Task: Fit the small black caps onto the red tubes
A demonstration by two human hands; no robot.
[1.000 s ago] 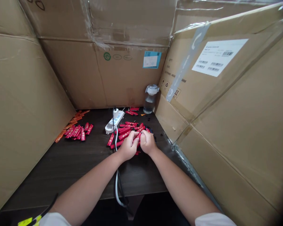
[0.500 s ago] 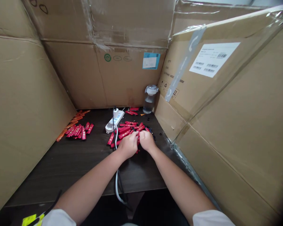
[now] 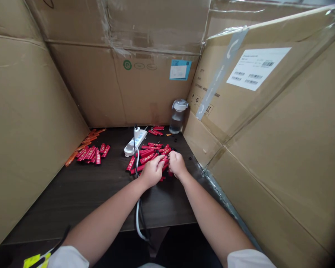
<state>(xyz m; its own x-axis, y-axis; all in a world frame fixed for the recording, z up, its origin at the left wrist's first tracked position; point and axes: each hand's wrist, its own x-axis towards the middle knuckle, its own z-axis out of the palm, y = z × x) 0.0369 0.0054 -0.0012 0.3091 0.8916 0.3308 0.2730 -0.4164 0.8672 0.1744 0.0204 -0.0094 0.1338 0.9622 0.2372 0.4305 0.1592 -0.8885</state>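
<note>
My left hand (image 3: 151, 173) is closed, thumb and fingers pinched on a small, narrow red piece (image 3: 165, 159) in front of the pile. Close beside it on the right, my right hand (image 3: 177, 164) is curled shut, its fingertips near the same piece; what lies inside it is hidden. Under and behind both hands spreads a pile of flat red pieces with gold print (image 3: 147, 158), partly covered by my fingers. Some dark small bits show by the right hand, too small to name.
A white power strip (image 3: 138, 141) with a plug and cables crosses the dark table (image 3: 100, 201). Left lie more red pieces (image 3: 91, 154) and orange strips (image 3: 86, 142). A water bottle (image 3: 177, 117) stands at the back right. Cardboard walls (image 3: 145, 93) enclose the table.
My hands have moved slightly apart, and the right hand has turned a little. A dark bit and more red now show between them.
</note>
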